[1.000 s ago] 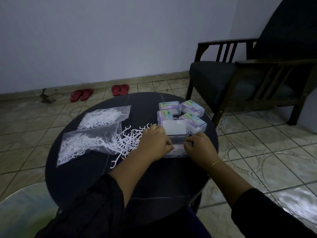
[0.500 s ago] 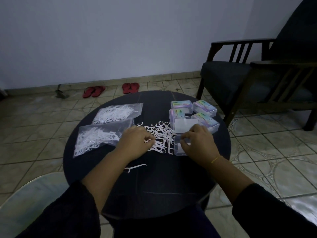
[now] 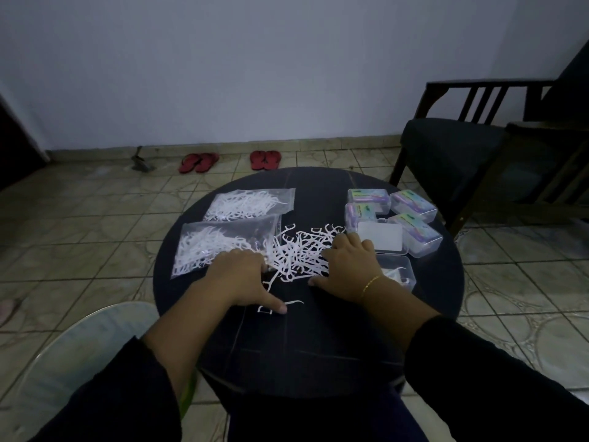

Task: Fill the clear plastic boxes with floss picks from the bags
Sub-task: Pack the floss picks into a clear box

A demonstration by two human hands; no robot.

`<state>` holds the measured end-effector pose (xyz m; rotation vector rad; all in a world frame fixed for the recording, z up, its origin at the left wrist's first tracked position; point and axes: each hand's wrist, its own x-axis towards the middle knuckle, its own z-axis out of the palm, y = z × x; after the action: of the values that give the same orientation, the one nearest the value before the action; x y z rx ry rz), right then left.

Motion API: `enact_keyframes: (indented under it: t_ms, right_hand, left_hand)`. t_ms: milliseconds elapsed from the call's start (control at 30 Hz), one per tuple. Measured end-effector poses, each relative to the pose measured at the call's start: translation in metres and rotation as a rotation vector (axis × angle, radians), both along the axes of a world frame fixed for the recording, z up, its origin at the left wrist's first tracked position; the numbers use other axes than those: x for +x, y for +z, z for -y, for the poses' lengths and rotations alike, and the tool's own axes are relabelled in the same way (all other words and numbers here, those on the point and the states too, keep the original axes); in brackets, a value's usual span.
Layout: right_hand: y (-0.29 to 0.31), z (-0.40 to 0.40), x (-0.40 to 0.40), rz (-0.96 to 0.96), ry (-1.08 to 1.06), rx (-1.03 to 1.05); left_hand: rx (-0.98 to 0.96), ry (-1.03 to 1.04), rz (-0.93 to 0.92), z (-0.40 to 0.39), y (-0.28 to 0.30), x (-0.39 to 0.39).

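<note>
Floss picks (image 3: 299, 250) loose in pile mid counter (image 3: 318, 346), between both hands. Left hand (image 3: 242, 275) grip spread, thumb pressing stray pick (image 3: 280, 306). Right hand (image 3: 350, 266) flat, grip spread on pile edge. Open box (image 3: 398, 272) just right of it.

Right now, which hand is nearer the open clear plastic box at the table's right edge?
Right. The right hand lies just left of the open clear plastic box, its wrist beside it; the left hand is beyond the loose picks.

Black sleeves (image 3: 105, 387); gold bracelet (image 3: 371, 282) on right wrist.
</note>
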<state>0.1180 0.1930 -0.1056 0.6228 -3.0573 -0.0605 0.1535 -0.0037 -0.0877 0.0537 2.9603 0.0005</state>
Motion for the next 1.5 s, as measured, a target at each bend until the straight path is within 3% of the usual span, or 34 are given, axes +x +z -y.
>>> enact_keyframes:
  t_ms: [133,633,1067,1300,1500]
  right_hand:
    - [0.000,0.004,-0.004,-0.007,0.008,0.016]
    - [-0.001,-0.002,0.000,-0.123,0.090,-0.041]
    - [0.019,-0.032,-0.002,-0.117,0.017,-0.399]
    - [0.028,-0.068,-0.005,-0.135,-0.031,-0.317]
    - [0.022,-0.109,-0.001,-0.129,-0.109,-0.269]
  left_hand:
    - [0.076,-0.002,-0.022,0.000,-0.006,-0.003]
    - [0.029,-0.069,-0.176,-0.013,-0.014,-0.007]
    - [0.022,-0.013,-0.089,-0.022,-0.015,-0.013]
    - [0.014,-0.030,-0.070,-0.029,-0.011,-0.017]
    - [0.029,-0.088,-0.172,-0.032,-0.008,-0.019]
